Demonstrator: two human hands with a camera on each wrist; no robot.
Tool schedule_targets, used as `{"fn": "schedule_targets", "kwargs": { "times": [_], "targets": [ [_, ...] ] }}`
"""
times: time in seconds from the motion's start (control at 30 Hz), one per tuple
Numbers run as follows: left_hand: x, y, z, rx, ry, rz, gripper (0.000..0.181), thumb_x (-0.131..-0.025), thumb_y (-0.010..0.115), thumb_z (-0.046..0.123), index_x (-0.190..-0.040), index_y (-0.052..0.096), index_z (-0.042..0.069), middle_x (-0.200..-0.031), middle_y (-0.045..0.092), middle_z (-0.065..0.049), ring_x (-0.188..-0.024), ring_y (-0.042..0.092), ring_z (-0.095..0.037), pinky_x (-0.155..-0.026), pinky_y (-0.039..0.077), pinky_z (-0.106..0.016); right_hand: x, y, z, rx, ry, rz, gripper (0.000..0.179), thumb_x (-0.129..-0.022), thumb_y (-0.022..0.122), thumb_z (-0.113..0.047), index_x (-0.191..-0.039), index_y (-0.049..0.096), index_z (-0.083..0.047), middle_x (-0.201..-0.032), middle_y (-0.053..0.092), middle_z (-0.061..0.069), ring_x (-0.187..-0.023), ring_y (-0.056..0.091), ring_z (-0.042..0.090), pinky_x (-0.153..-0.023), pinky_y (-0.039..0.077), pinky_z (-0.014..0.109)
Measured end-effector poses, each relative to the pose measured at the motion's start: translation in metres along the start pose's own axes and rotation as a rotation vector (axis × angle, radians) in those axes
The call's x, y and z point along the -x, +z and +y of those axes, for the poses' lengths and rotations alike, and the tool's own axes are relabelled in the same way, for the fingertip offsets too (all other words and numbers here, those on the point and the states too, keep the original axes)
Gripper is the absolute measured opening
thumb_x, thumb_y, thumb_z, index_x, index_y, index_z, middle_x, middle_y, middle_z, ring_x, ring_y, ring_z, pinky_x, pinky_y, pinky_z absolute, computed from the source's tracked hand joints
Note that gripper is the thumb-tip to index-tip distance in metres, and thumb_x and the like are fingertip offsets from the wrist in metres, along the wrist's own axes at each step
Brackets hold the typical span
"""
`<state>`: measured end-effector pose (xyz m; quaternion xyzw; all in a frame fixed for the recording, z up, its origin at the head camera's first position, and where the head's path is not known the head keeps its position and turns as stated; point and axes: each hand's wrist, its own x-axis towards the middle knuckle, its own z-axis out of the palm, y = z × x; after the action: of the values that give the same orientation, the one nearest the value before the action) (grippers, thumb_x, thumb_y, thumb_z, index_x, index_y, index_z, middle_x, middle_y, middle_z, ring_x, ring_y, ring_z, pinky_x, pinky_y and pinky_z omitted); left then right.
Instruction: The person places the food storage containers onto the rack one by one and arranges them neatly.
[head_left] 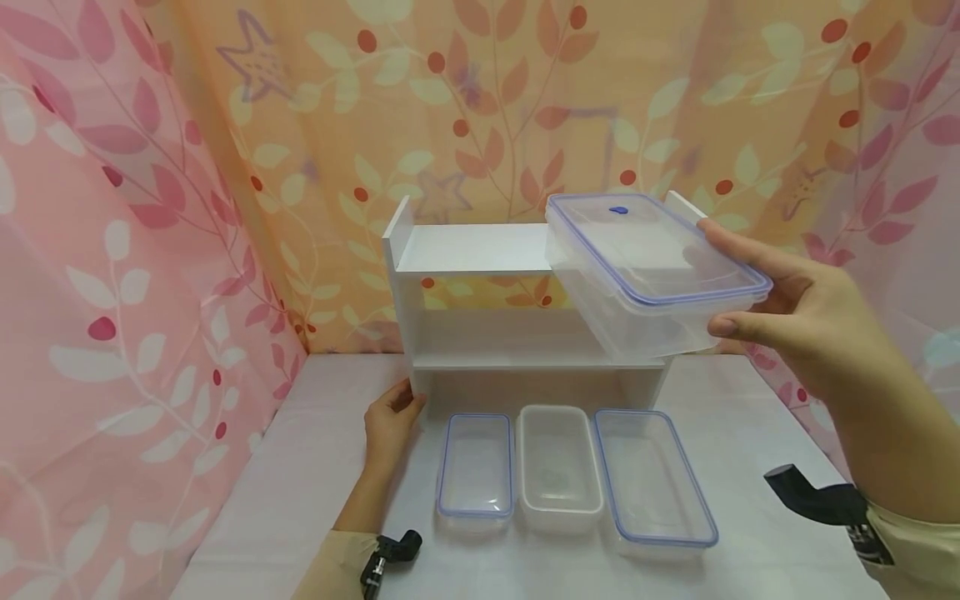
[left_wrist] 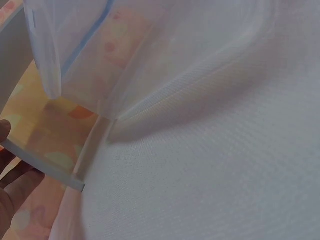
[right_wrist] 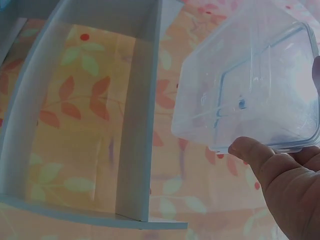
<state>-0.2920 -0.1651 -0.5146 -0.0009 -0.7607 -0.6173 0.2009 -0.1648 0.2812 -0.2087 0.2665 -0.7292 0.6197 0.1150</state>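
My right hand [head_left: 813, 321] holds up a clear plastic food container [head_left: 663, 250] with a blue-rimmed lid, gripping its right end. The container is tilted in front of the upper right of a white shelf unit [head_left: 480, 250]. In the right wrist view, the container [right_wrist: 205, 105] hangs apart from the shelf's side, with my thumb along its near edge. My left hand [head_left: 390, 421] is low at the shelf's left side. The left wrist view shows that hand [left_wrist: 17, 192] pinching the panel edge [left_wrist: 47, 165] between thumb and fingers.
On the white tabletop [head_left: 300, 500], before the shelf, stand a small blue-rimmed container [head_left: 476, 467], a whitish container [head_left: 560, 471] and a larger blue-rimmed container [head_left: 656, 479]. Patterned curtains [head_left: 525, 100] hang behind and at both sides.
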Motion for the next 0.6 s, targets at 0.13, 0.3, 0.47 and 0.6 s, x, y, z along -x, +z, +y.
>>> {"fn": "schedule_targets", "kwargs": {
  "times": [0.13,0.3,0.47,0.6],
  "targets": [
    [0.001,0.001,0.001,-0.004,0.002,0.0,0.04,-0.091,0.079,0.013,-0.129,0.071,0.005,-0.124,0.072,-0.017,-0.111,0.071,-0.03,-0.085,0.057,-0.021,-0.011,0.005,-0.003,-0.004,0.04,-0.004,0.079,-0.087,0.068,0.018,-0.155,0.044,-0.011,-0.151,0.045,0.014,-0.115,0.067,0.013,-0.085,0.058,0.02],
    [0.002,0.0,0.003,-0.017,-0.001,-0.001,0.041,-0.091,0.078,0.012,-0.13,0.069,0.001,-0.123,0.073,-0.018,-0.111,0.071,-0.031,-0.084,0.056,-0.018,-0.026,0.012,-0.005,0.003,0.073,-0.009,0.08,-0.087,0.07,0.016,-0.155,0.045,-0.016,-0.148,0.052,0.011,-0.111,0.068,0.012,-0.084,0.058,0.019],
    [0.001,0.001,0.003,-0.029,0.001,0.007,0.041,-0.091,0.079,0.015,-0.129,0.07,0.002,-0.119,0.075,-0.014,-0.108,0.073,-0.029,-0.084,0.057,-0.019,-0.042,0.022,-0.008,-0.014,0.074,0.013,0.081,-0.083,0.074,0.017,-0.153,0.049,-0.015,-0.162,0.04,0.008,-0.103,0.069,0.012,-0.076,0.059,0.02],
    [0.001,0.001,0.001,-0.031,0.0,0.014,0.039,-0.091,0.079,0.014,-0.128,0.071,0.003,-0.117,0.076,-0.012,-0.106,0.073,-0.027,-0.085,0.057,-0.022,-0.051,0.03,-0.009,-0.051,0.094,0.005,0.081,-0.083,0.074,0.016,-0.154,0.048,-0.015,-0.162,0.038,0.013,-0.107,0.069,0.013,-0.079,0.059,0.021]
  ]
}}
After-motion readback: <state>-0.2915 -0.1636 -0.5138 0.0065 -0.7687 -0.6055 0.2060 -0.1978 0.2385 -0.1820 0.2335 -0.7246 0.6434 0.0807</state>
